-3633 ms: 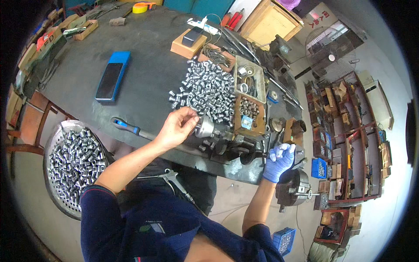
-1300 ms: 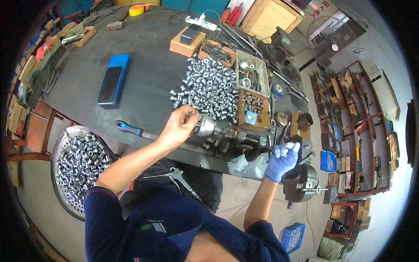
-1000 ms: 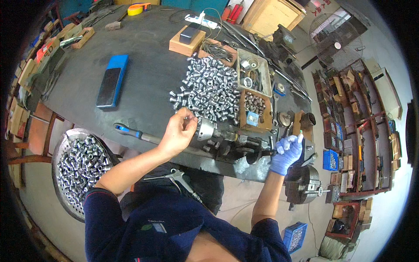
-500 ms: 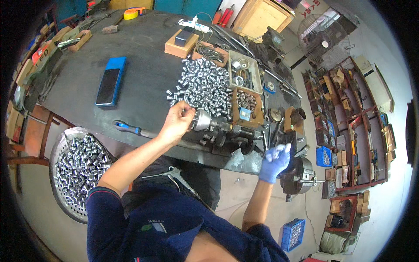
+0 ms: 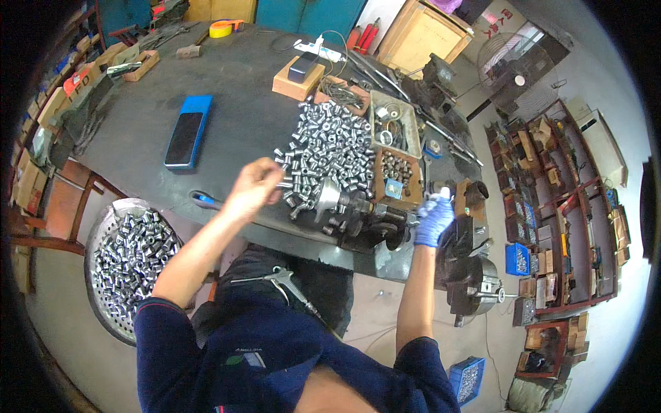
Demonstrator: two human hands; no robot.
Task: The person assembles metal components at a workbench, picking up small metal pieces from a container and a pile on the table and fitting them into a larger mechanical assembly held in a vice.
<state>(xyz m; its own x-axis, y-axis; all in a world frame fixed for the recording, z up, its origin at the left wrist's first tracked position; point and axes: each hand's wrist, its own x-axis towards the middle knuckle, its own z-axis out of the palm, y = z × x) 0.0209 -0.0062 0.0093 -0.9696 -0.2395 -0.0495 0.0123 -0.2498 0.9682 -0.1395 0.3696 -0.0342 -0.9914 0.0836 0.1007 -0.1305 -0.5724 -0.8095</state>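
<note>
My bare left hand is raised over the near edge of the bench, left of a small spindle machine with a shiny metal chuck. Its thumb and fingers are pinched together; what they grip, if anything, cannot be made out against the metal parts behind. Small cylindrical metal fittings lie in a heap just beyond the chuck. My right hand, in a blue glove with whitish fingertips, is at the right end of the machine. Its fingers are blurred, and whether they touch a handle is unclear.
A perforated round metal pan full of fittings stands at left. On the bench are a blue-and-black case, a wooden box of small parts and a grey tray. An air blow gun lies near my lap.
My left hand has moved off the chuck to the left. My gloved right hand has risen slightly, farther from me. The whole view has shifted a little.
</note>
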